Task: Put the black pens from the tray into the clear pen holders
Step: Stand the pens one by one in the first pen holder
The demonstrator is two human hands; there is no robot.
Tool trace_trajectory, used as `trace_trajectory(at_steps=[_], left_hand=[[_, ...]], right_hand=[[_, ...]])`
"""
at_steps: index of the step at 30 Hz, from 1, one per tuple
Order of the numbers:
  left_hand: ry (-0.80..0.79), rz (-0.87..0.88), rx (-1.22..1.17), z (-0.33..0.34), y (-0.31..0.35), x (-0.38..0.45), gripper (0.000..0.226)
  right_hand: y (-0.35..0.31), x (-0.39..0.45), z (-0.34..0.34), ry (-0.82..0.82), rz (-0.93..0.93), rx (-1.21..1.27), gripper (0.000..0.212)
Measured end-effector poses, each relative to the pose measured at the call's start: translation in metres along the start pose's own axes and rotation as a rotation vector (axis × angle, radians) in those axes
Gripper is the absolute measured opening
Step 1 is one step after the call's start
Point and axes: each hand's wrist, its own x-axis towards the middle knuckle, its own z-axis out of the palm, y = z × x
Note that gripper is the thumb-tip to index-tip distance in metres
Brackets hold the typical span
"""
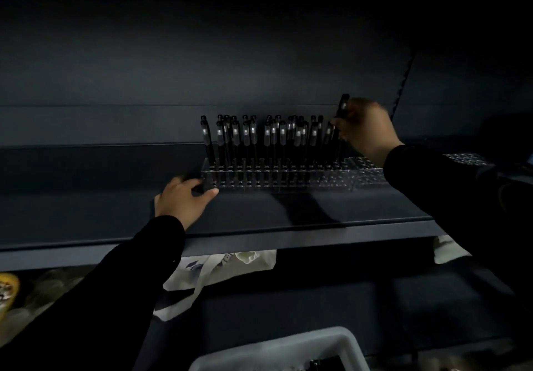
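Observation:
A clear pen holder (277,179) stands on a dark shelf, with several black pens (253,137) upright in its holes. My left hand (181,202) grips the holder's left end, thumb at its front corner. My right hand (364,128) pinches one black pen (343,108) upright above the holder's right part. A second clear holder (366,173) sits to the right with bare holes. At the bottom edge the grey tray (277,347) shows its rim, with dark pens inside it.
The dark shelf (259,220) has a front lip running left to right. Below it hang white bags (219,269). Another clear holder (464,158) lies far right behind my right sleeve. A yellow object (7,290) sits at the lower left.

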Motion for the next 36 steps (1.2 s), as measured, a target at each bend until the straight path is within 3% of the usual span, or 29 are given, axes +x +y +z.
trace_trajectory(at_steps=[7, 13, 18, 27, 29, 32, 36], left_hand=[[0.015, 0.005, 0.014, 0.003, -0.002, 0.004, 0.044], [-0.006, -0.011, 0.032, 0.002, -0.002, 0.006, 0.044], [0.007, -0.006, 0.032, 0.001, 0.000, 0.004, 0.041], [0.004, 0.004, 0.037, 0.001, 0.000, 0.003, 0.041], [-0.004, 0.003, 0.027, 0.001, 0.000, 0.002, 0.041], [-0.026, 0.016, 0.039, -0.003, 0.000, -0.006, 0.042], [0.057, 0.092, -0.024, -0.004, -0.001, -0.043, 0.039]], right_hand=[[0.002, -0.012, 0.013, -0.095, 0.055, -0.005, 0.025], [0.003, -0.015, 0.020, -0.080, 0.102, 0.085, 0.029], [0.008, -0.014, 0.019, -0.065, 0.127, 0.074, 0.020], [0.012, -0.023, 0.024, -0.100, 0.204, 0.037, 0.026], [0.013, -0.034, 0.023, -0.099, 0.201, 0.021, 0.018], [0.015, -0.060, 0.022, -0.080, 0.218, 0.060, 0.044], [0.009, -0.107, 0.019, -0.100, 0.146, 0.198, 0.038]])
